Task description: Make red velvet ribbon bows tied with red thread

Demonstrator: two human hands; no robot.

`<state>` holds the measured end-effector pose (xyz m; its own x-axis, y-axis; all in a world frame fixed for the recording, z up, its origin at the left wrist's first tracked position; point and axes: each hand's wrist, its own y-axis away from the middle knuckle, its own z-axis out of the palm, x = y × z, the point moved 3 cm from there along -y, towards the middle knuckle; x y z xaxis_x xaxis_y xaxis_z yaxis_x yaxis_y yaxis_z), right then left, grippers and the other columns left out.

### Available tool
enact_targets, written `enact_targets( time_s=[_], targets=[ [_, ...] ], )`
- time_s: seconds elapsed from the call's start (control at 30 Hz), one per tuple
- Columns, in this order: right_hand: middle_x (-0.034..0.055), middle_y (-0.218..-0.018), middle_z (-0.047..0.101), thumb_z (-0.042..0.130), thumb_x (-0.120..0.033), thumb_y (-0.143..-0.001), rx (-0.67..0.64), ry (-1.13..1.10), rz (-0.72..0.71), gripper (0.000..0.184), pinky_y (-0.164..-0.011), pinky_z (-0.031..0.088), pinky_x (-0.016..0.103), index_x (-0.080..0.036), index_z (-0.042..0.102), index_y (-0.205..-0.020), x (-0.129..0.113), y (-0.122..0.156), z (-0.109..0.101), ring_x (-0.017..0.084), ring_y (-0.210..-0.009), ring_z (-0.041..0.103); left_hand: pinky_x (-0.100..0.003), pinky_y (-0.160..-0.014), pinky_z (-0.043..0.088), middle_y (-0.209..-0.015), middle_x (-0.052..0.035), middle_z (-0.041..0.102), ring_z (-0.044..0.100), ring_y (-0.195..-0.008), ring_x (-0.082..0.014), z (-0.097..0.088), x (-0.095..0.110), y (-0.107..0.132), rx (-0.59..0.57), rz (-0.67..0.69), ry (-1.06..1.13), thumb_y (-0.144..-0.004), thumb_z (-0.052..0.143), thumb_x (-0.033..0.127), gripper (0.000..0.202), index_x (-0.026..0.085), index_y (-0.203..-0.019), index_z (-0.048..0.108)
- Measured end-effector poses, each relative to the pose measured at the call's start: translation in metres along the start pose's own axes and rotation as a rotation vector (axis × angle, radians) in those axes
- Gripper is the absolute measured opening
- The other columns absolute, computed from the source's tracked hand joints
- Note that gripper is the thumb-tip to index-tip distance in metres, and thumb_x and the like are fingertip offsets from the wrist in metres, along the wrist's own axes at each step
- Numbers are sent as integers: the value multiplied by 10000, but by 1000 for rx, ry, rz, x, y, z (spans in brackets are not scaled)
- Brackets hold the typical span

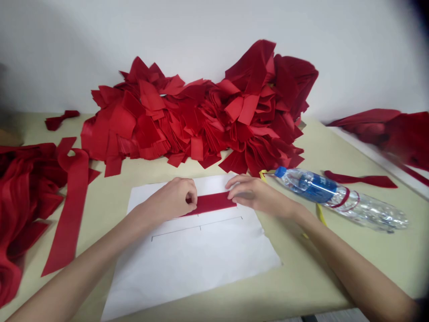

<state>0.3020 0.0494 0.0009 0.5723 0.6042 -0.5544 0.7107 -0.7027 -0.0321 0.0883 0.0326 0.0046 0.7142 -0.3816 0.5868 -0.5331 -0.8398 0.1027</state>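
A short red velvet-like fabric strip (214, 203) lies flat across the upper part of a white paper sheet (197, 264). My left hand (176, 197) has its fingers curled in a pinch at the strip's left end, which they hide. At the right end, my right hand (253, 193) holds the strip with bent fingers at its edge. A greyish shape lies by the right fingers; I cannot make out what it is. Just below the strip, a thin black line with end ticks and a middle mark is drawn on the paper.
A large heap of red fabric strips (197, 120) lines the wall. Further red fabric (27, 188) and a long strip (69, 223) lie left. On the right are a plastic bottle (368, 210) with a blue cap, a twisted red strip (362, 180) and more fabric (398, 132).
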Motion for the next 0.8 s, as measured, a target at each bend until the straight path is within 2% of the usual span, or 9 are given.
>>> enact_targets(
  time_s=[0.17,0.33,0.5,0.7,0.8],
  targets=[
    [32,-974,631,544,-190,-826,95,4,-48,122,-862,431,314,-204,665,-835,-27,-22,0,156,-937,561,-257,-563,438,-757,-13,633,535,-598,-122,2,-3,0,2,6,29,-685,517,126,168,186,-573,627],
    [5,-812,643,588,-158,-791,17,63,-163,85,-835,423,309,-198,663,-787,-52,-45,24,145,-837,561,-242,-511,402,-684,0,621,524,-550,-112,2,-4,1,38,3,80,-699,529,157,158,187,-578,625],
    [5,-796,638,597,-139,-774,-1,52,-154,82,-804,431,298,-192,659,-763,-50,-47,36,133,-779,556,-243,-529,423,-669,5,645,563,-571,-125,0,-4,2,53,-44,120,-693,556,150,119,189,-614,637],
    [17,-749,622,563,-112,-778,67,48,-144,131,-788,438,279,-174,635,-687,-47,-42,42,145,-804,534,-261,-568,433,-633,22,646,582,-591,-137,6,-9,2,141,-86,168,-711,537,129,126,197,-633,608],
    [11,-790,629,576,-119,-772,87,26,-92,91,-796,437,282,-177,639,-741,-44,-44,43,137,-790,547,-271,-577,436,-656,23,636,576,-607,-143,10,-13,1,146,-94,175,-709,551,136,73,201,-691,578]
  ],
)
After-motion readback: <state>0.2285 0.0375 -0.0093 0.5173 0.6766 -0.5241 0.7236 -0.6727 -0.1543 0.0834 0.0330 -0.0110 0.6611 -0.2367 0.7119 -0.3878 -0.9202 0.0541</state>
